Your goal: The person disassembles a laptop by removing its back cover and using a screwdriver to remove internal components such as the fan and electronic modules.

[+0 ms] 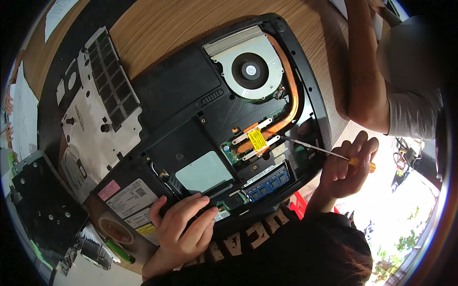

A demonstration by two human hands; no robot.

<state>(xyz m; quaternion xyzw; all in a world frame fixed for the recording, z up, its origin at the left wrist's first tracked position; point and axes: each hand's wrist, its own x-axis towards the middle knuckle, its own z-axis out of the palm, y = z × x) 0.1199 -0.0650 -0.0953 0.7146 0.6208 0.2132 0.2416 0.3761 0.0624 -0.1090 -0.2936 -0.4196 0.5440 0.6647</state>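
A black laptop (176,76) lies bottom side up before me with its inside exposed. My right hand (338,174) grips the yellow handle of a screwdriver (317,148). Its thin shaft points left, and the tip is at the edge of the metal bracket on the copper heat pipe (293,95); whether it sits in a screw is too small to tell. A yellow label (256,139) covers the bracket's middle. Above are the round cooling fan (250,70) and, below, a blue memory module (268,185). My left hand (183,231) rests with fingers spread on the laptop's near edge, beside the optical drive (129,200).
A removed bottom cover (86,119) leans against the laptop's left side. Further left lies a black panel (43,209), near a round bowl (114,229) and a green-handled tool (119,250). Another person's arm (365,71) rests at the far right. Cables (405,155) lie beyond the table.
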